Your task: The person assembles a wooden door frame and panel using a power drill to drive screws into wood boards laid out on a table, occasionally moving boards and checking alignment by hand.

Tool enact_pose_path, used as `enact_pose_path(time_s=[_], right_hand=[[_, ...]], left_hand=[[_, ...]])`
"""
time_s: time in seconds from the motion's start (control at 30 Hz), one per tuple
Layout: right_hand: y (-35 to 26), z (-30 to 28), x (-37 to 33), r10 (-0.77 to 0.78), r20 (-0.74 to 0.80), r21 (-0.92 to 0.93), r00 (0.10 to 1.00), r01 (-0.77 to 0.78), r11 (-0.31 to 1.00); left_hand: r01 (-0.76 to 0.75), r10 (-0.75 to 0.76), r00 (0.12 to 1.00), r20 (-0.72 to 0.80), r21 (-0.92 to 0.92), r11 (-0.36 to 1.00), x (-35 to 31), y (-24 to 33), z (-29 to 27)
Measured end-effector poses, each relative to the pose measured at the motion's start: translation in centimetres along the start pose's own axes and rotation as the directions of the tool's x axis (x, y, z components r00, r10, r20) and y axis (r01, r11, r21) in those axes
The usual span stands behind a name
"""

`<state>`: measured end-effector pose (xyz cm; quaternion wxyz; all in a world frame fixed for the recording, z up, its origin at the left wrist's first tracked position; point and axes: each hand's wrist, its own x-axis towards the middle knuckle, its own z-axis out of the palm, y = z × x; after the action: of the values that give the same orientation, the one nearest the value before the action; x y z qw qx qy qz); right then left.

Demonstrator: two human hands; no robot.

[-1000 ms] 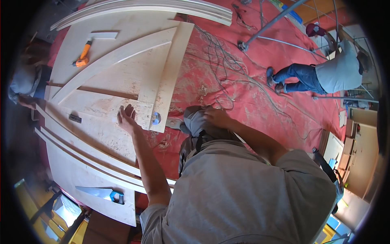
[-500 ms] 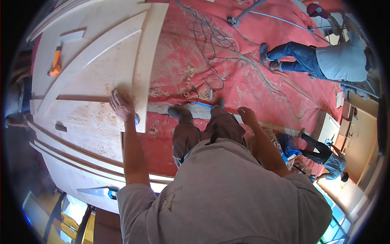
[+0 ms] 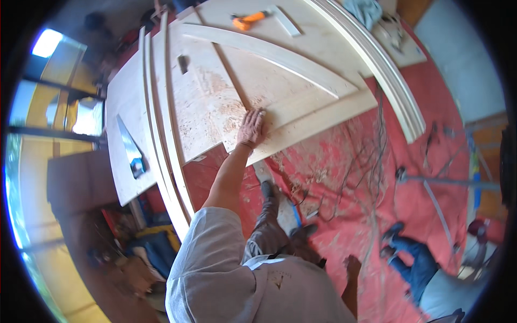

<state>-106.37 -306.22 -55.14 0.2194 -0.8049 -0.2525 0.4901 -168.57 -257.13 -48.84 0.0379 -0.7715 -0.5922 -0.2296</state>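
Head view: fingers of the left hand lie spread and flat, pressing a pale wooden panel dusted with sawdust and gripping nothing. That panel rests on the red floor covering. Right hand hangs low by the hip; its finger state cannot be determined. An orange tool lies well apart.

A red floor covering strewn with sawdust and thin tangled wires spreads across the room, with a pale grey patch of bare floor at the upper right. On the left, yellow-framed windows let in bright daylight. Below them a brown cabinet stands amid dim clutter.
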Motion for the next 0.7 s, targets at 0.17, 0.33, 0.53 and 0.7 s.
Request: enact_pose_path(time_s=[0.17, 0.33, 0.53, 0.7], right_hand=[[5.8, -4.2, 1.5, -0.137, 0.083, -0.245, 0.987, 0.153, 0.957], [-4.5, 2.4, 2.4, -0.099, 0.18, -0.328, 0.979, 0.155, 0.932], [-16.9, 10.6, 0.7, -0.161, 0.272, -0.315, 0.949, 0.245, 0.917], [-24.6, 14.7, 0.0, -0.25, 0.313, -0.271, 0.916, 0.338, 0.901]], left_hand=[[0.022, -0.023, 0.999, -0.028, -0.041, 0.999, -0.3, 0.0, 0.3], [0.053, -0.053, 0.999, -0.001, -0.035, 0.998, -0.6, 0.3, -0.1], [0.093, -0.092, 0.996, 0.015, -0.153, 0.984, -0.4, 0.3, 0.3], [0.131, -0.115, 0.988, 0.101, -0.178, 0.975, -0.6, -0.3, 0.5]])
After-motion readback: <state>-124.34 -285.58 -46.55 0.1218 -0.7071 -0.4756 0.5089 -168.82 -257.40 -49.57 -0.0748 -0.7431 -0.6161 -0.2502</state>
